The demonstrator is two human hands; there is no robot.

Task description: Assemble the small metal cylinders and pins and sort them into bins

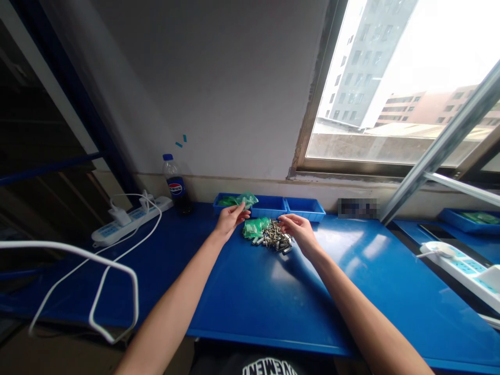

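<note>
My left hand [231, 220] pinches a small green plastic bag [247, 200] in front of the blue bins. Over the right side of a pile of small metal parts [278, 238], my right hand [299, 228] has its fingers drawn together; what they hold, if anything, is too small to make out. The pile mixes silvery cylinders and brassy pin-like pieces on the blue table [250, 291]. Against its left edge lies another green plastic bag [255, 227]. The left blue bin [217, 206] has green bags in it, partly hidden by my left hand.
Two more blue bins, a middle one [269, 207] and a right one [308, 208], stand along the wall. A cola bottle [176, 187] and a power strip [128, 221] with loose white cables are at left. Another power strip [464, 265] lies beyond a metal post [441, 114].
</note>
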